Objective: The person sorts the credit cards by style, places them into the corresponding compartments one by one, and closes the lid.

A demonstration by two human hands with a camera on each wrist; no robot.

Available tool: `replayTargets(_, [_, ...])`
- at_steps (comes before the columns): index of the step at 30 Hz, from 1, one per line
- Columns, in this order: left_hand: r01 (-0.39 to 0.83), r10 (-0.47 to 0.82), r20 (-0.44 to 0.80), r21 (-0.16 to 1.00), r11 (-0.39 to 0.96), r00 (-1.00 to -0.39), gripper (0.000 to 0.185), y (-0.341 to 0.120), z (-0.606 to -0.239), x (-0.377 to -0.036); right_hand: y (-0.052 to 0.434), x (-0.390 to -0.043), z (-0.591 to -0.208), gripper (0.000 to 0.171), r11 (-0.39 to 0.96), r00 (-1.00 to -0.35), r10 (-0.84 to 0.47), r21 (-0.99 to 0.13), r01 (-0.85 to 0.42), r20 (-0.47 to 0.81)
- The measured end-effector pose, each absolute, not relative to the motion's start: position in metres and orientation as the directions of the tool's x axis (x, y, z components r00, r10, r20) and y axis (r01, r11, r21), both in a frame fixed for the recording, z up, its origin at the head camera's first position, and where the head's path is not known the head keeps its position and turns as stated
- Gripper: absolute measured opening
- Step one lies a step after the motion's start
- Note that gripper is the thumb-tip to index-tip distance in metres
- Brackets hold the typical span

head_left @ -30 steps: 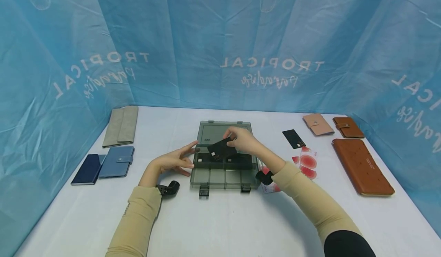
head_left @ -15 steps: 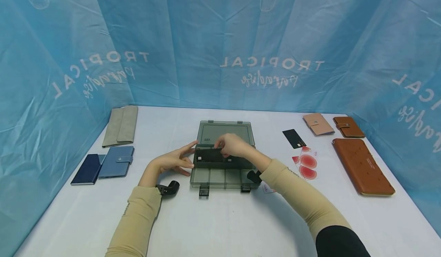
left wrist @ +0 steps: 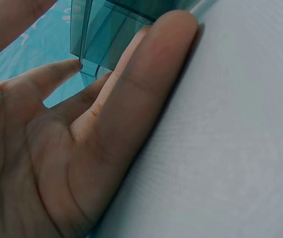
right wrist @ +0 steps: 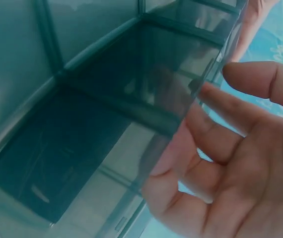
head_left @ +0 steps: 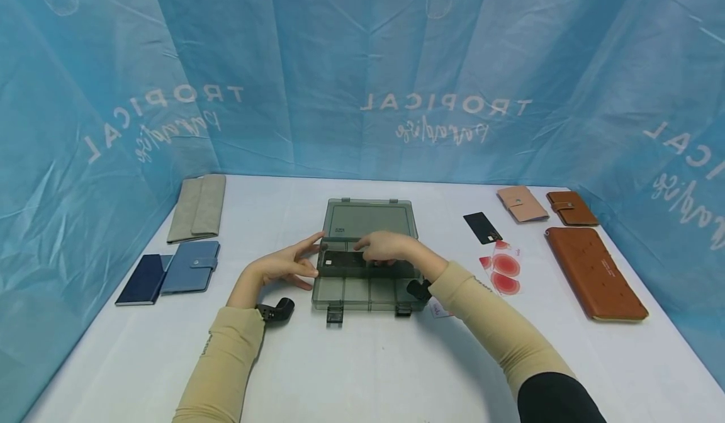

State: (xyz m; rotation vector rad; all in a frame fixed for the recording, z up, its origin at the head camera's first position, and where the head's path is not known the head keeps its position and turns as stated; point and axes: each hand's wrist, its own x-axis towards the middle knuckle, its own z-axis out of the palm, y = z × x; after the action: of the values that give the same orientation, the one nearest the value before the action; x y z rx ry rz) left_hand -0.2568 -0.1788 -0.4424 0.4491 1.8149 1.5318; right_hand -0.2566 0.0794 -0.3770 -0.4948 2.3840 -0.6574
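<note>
A smoky clear plastic organizer box (head_left: 368, 298) lies open mid-table, its lid (head_left: 370, 217) folded back. A black card (head_left: 342, 260) lies flat in the box's rear compartment. My right hand (head_left: 381, 250) reaches in over the card's right end, fingers loosely extended, fingertips at or on the card. In the right wrist view those fingers (right wrist: 231, 148) show partly through the tinted box wall (right wrist: 82, 59), with the dark card (right wrist: 47, 168) on the floor. My left hand (head_left: 300, 259) is flat with straight fingers against the box's left side (left wrist: 97, 29).
On the left lie a grey long wallet (head_left: 198, 208), a blue wallet (head_left: 189, 265) and a navy one (head_left: 140, 278). On the right are a black card (head_left: 483, 228), red-and-white cards (head_left: 501, 267), a pink wallet (head_left: 522, 204), a small brown wallet (head_left: 571, 208) and a large brown one (head_left: 595, 274). Blue curtains enclose the table.
My right hand lowered the black card from a tilted hold above the box to flat inside the rear compartment. The left hand has stayed against the box's left side.
</note>
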Motion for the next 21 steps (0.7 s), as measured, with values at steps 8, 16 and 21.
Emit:
replayTargets(8, [-0.171,0.655,-0.297,0.953,0.251,-0.695,0.096,-0.179,-0.443,-0.256,0.118,-0.264,-0.368,0.034,0.681,-0.777,-0.548,-0.705,-0.199,-0.31])
replayTargets(16, [-0.165,0.653,-0.3,0.951,0.261,-0.695,0.098,-0.179,-0.441,-0.255,0.196,-0.291,-0.368,0.042,0.764,-0.902,-0.338,-0.638,-0.095,-0.27])
replayTargets(21, [-0.172,0.649,-0.304,0.95,0.26,-0.697,0.098,-0.178,-0.441,-0.255,0.242,-0.308,-0.384,0.057,0.869,-0.933,-0.149,-0.493,0.034,-0.327])
